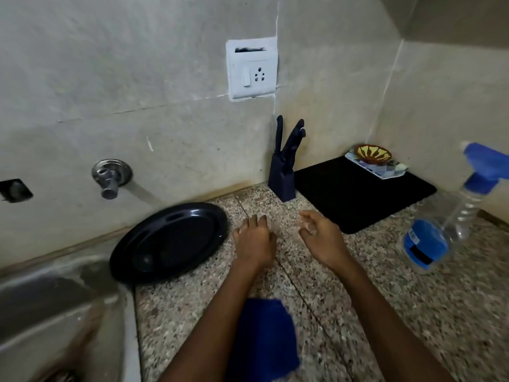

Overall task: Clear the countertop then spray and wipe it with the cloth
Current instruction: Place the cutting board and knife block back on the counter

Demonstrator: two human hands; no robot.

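The speckled granite countertop fills the lower middle of the head view. A blue cloth lies on it near the front edge, partly under my left forearm. A clear spray bottle with a blue head and blue label stands at the right. My left hand hovers palm down just right of a black plate, fingers loosely curled and empty. My right hand is beside it, fingers apart, holding nothing. A dark knife block stands at the wall behind both hands.
A black mat lies in the back right corner with a small tray and a painted bowl on it. A steel sink lies at the left below a wall tap. A socket plate is on the wall.
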